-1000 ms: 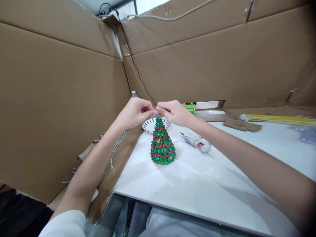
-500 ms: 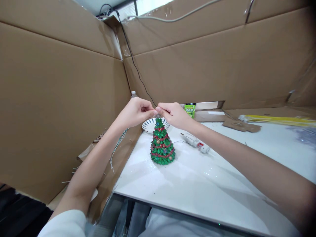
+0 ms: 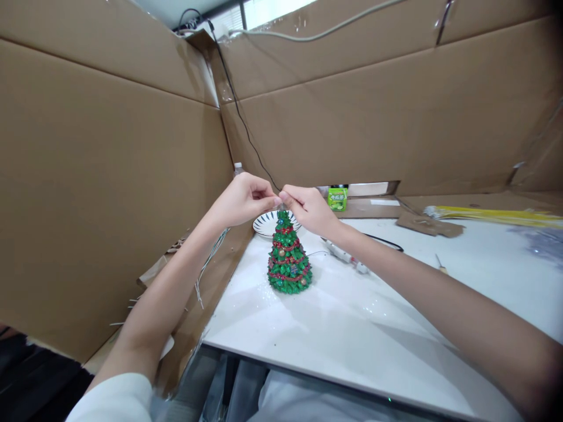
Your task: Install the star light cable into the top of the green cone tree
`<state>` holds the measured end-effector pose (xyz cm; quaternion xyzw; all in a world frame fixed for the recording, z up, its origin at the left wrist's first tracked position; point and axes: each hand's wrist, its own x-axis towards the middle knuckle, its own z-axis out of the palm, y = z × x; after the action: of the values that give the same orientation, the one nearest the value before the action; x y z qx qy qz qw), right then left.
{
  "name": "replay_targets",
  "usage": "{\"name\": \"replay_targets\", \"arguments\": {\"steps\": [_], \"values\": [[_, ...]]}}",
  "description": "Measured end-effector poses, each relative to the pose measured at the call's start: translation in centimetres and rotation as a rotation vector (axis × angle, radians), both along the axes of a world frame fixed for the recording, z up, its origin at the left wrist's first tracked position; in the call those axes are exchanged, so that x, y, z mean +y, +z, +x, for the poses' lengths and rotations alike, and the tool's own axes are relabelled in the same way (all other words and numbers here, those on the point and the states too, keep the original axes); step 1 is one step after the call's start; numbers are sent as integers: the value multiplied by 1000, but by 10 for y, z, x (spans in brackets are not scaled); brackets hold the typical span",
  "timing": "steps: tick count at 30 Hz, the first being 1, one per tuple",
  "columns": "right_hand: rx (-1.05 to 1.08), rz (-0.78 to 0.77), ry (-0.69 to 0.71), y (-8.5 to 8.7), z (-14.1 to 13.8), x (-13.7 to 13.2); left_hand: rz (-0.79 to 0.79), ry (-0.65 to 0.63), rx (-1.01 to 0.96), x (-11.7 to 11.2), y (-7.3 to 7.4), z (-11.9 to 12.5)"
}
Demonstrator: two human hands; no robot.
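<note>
A small green Christmas tree (image 3: 289, 258) with red garlands and tiny balls stands on the white table (image 3: 352, 334). My left hand (image 3: 241, 199) and my right hand (image 3: 308, 208) meet just above its tip, fingertips pinched together on something too small to make out. Both forearms reach in from the near edge.
A striped white plate (image 3: 266, 223) lies behind the tree. A white glue gun (image 3: 345, 255) with a black cord lies to the right, partly under my right forearm. A green box (image 3: 337, 198), cardboard scraps (image 3: 428, 224), yellow sticks (image 3: 497, 214) and tall cardboard walls (image 3: 109, 176) surround the table.
My right forearm has shifted slightly, uncovering the glue gun's black cord and a small tool on the table. Both hands stay pinched above the tree's tip.
</note>
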<state>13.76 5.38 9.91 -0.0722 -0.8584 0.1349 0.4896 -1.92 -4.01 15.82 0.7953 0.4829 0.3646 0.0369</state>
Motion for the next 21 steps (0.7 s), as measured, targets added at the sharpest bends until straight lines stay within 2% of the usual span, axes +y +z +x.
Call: {"name": "replay_targets", "arguments": {"steps": [5, 10, 17, 21], "values": [[-33, 0, 45, 3, -1, 3, -53, -7, -44, 2, -1, -3], [-35, 3, 75, 3, -2, 4, -24, 18, -7, 1, -1, -3], [67, 27, -54, -6, -6, -3, -2, 22, 11, -2, -1, 3], [84, 45, -196, -11, -9, -8, -29, 9, -21, 0, 0, 2]]}}
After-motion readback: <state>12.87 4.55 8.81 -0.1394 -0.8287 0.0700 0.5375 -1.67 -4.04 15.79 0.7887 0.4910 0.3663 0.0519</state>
